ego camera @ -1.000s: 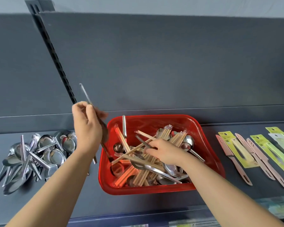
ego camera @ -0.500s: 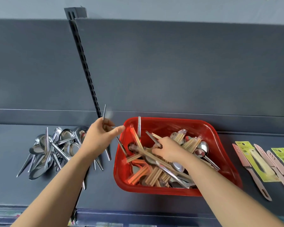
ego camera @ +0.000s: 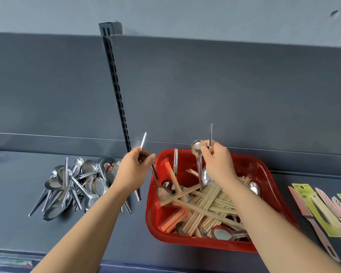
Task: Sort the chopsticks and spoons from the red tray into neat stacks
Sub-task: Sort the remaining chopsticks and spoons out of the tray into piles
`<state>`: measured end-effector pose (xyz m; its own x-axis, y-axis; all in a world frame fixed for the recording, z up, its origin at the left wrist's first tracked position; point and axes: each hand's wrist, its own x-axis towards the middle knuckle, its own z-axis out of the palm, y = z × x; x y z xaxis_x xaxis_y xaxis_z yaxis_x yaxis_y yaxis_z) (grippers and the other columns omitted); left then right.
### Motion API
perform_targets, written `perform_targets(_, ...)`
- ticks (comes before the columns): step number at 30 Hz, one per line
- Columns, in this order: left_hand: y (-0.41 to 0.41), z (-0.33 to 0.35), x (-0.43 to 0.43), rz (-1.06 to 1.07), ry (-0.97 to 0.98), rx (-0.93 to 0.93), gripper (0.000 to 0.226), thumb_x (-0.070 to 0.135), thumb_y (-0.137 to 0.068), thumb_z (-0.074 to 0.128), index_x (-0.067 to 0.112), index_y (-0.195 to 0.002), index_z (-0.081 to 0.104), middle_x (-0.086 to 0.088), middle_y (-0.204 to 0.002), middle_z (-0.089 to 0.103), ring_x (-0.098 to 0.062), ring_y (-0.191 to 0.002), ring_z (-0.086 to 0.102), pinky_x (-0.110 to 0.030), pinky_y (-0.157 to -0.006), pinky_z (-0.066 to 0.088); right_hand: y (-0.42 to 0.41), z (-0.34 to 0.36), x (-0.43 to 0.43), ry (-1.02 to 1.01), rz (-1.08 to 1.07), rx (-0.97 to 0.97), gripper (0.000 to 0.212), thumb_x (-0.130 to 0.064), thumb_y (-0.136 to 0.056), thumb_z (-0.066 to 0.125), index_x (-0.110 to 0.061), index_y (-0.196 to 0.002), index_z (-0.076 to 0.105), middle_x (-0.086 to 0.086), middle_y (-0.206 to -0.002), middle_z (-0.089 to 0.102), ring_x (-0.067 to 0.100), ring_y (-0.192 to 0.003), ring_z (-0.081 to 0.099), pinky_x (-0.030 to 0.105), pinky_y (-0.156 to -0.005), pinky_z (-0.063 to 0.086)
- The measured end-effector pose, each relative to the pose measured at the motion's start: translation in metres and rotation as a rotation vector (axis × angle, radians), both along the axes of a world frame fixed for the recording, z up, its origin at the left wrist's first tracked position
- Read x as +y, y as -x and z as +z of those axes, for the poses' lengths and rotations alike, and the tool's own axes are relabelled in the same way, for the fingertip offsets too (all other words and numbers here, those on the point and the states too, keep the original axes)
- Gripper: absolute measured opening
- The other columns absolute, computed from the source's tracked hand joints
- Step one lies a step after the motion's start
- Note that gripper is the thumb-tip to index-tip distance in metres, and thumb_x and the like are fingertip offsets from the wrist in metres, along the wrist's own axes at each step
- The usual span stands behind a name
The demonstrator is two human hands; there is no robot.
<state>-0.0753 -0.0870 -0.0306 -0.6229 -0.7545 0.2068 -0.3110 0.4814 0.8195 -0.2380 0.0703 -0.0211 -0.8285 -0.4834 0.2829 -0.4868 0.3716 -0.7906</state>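
Note:
The red tray (ego camera: 268, 174) sits on the dark shelf, holding several wooden chopsticks (ego camera: 203, 205) tangled with metal spoons. My left hand (ego camera: 133, 170) grips a spoon (ego camera: 155, 174) by its handle at the tray's left rim, the handle tip pointing up and the bowl down inside the tray. My right hand (ego camera: 218, 162) is raised over the tray's back part and grips two spoons (ego camera: 200, 166), one handle sticking up above the fingers. A loose pile of spoons (ego camera: 77, 182) lies on the shelf left of the tray.
Packaged pink utensils on yellow-green cards (ego camera: 319, 211) lie to the tray's right. A slotted black upright (ego camera: 116, 89) runs up the grey back panel behind my left hand. The shelf's front edge (ego camera: 126, 266) runs along the bottom.
My right hand has risen out of the tray holding spoons. My left hand has moved right toward the tray's left rim, still holding its spoon. The camera view has shifted.

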Motion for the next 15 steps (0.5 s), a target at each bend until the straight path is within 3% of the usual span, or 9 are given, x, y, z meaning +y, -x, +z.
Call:
perform_targets(3, -0.008, 0.02, -0.017, 0.026, -0.004, 0.128, 0.026, 0.03, -0.093, 0.06, 0.015, -0.072, 0.06, 0.008, -0.053, 0.053, -0.002, -0.041, 0.042, -0.018, -0.048, 0.036, -0.005, 0.022, -0.015, 0.089, 0.02, -0.075, 0.025, -0.025, -0.096, 0.054, -0.015, -0.073, 0.06, -0.006, -0.054, 0.046, 0.003, -0.045, 0.042, 0.014, -0.044, 0.03)
perform_targets(5, -0.019, 0.031, -0.035, 0.052, -0.022, 0.196, 0.031, 0.033, -0.095, 0.056, 0.013, -0.072, 0.062, 0.009, -0.051, 0.056, -0.003, -0.039, 0.04, -0.021, -0.046, 0.036, -0.012, 0.034, -0.03, 0.134, 0.064, -0.143, 0.027, -0.025, -0.092, 0.056, -0.002, -0.081, 0.063, 0.0, -0.058, 0.049, 0.011, -0.052, 0.043, 0.025, -0.055, 0.037)
perform_targets(8, -0.042, 0.038, -0.07, 0.082, -0.122, 0.271, 0.039, 0.038, -0.098, 0.049, 0.012, -0.072, 0.06, 0.006, -0.051, 0.049, -0.015, -0.044, 0.039, -0.028, -0.046, 0.034, -0.031, 0.042, -0.06, 0.227, 0.161, -0.275, 0.034, -0.022, -0.089, 0.058, 0.012, -0.088, 0.057, -0.001, -0.054, 0.042, 0.015, -0.052, 0.038, 0.035, -0.058, 0.035)
perform_targets(12, -0.078, 0.03, -0.117, 0.152, -0.132, 0.174, 0.042, 0.036, -0.1, 0.044, 0.015, -0.065, 0.053, 0.001, -0.048, 0.041, -0.018, -0.042, 0.037, -0.03, -0.047, 0.033, -0.074, 0.033, -0.11, 0.167, 0.248, -0.372, 0.038, -0.025, -0.09, 0.058, 0.013, -0.082, 0.055, -0.004, -0.05, 0.042, 0.017, -0.052, 0.038, 0.036, -0.059, 0.033)
perform_targets(15, -0.098, 0.015, -0.147, 0.19, -0.105, 0.052, 0.042, 0.03, -0.1, 0.045, 0.014, -0.062, 0.051, -0.002, -0.048, 0.043, -0.022, -0.048, 0.04, -0.033, -0.054, 0.033, -0.104, 0.009, -0.147, 0.043, 0.266, -0.392, 0.033, -0.019, -0.091, 0.053, 0.006, -0.07, 0.051, 0.005, -0.057, 0.042, 0.019, -0.055, 0.037, 0.034, -0.06, 0.033)
